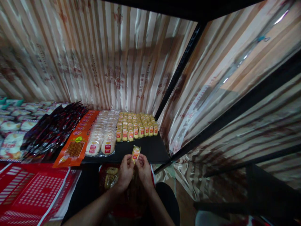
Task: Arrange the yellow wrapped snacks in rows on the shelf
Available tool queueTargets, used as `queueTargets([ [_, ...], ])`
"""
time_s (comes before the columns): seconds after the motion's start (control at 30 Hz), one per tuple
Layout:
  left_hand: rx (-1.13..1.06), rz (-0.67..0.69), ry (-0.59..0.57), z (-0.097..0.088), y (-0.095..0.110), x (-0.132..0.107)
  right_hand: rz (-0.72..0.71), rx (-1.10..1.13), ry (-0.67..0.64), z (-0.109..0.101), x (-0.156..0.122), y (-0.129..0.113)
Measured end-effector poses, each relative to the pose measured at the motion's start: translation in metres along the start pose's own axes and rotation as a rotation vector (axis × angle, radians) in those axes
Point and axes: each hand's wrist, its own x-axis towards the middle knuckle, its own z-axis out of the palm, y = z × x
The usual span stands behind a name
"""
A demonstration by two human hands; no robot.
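Both hands meet just in front of a black shelf (150,149). My left hand (125,172) and my right hand (144,169) pinch a small yellow snack packet (135,153) between their fingertips, holding it upright above the shelf's front edge. Behind it on the shelf stand several rows of the same yellow packets (136,124). Below my hands a bag with more yellow packets (110,179) shows dimly.
On the shelf, left of the yellow rows, lie clear packs of pale round cakes (103,135), orange packets (78,139), dark red packets (53,130) and white packs (14,125). Red printed sheets (35,191) hang lower left. Striped cloth lines the walls; black frame bars run right.
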Motion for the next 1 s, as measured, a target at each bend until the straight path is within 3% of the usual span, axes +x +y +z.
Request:
queueTargets([
  [0.1, 0.172, 0.082, 0.083, -0.002, -0.001, 0.008, -0.026, -0.032, 0.014, 0.002, 0.014, 0.003],
  [0.2, 0.318, 0.07, 0.139, -0.006, -0.003, 0.013, -0.035, -0.043, 0.003, 0.011, 0.025, 0.008],
  [0.37, 0.405, 0.104, 0.191, -0.014, -0.007, 0.02, -0.058, -0.06, -0.002, 0.036, 0.041, 0.013],
  [0.67, 0.248, 0.138, 0.126, -0.02, -0.013, 0.042, -0.135, -0.259, 0.051, 0.06, 0.067, 0.009],
  [1.0, 0.21, 0.148, 0.09, -0.019, -0.02, 0.053, -0.289, -0.469, 0.064, 0.064, 0.067, 0.014],
])
